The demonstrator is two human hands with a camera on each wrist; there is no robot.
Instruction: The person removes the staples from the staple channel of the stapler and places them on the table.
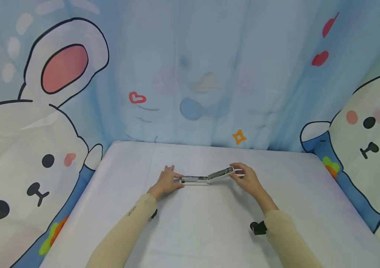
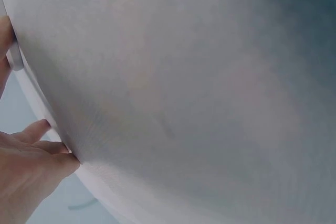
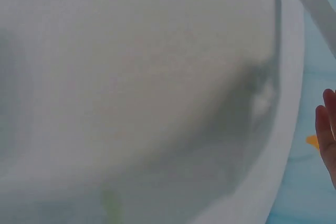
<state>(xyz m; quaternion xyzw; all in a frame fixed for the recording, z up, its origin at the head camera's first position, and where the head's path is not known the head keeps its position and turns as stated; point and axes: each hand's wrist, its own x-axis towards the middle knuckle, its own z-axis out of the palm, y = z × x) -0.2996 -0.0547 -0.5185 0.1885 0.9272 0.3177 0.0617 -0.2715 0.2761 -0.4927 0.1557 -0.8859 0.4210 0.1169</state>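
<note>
Two pale sleeves are filling the near ground, behind both sets of fingers; a small black module is showing by the right cuff. Farther out, a slim hinged device is spanning the gap between the hands. Left hand: thumb and fingers are gripping the low end. Right hand: thumb and forefinger are pinching the raised end at its very tip. Joint is sitting between the two sets of fingers, the right half slanting up from it; a white strip is lying under the left half.

Risks, as judged: the right fingers are taking little of the end, so a slip could let that half drop or swing and nip a fingertip. Bending past the joint's travel could strain it. A loose left hold could let the low end skid or tip up.

Room: broad stretches of white-covered bench are lying on the near side of the fingers and out to either side. Beyond the fingertips the bench's far edge is running closer, leaving less reach; behind that, a printed blue curtain is hanging.
</note>
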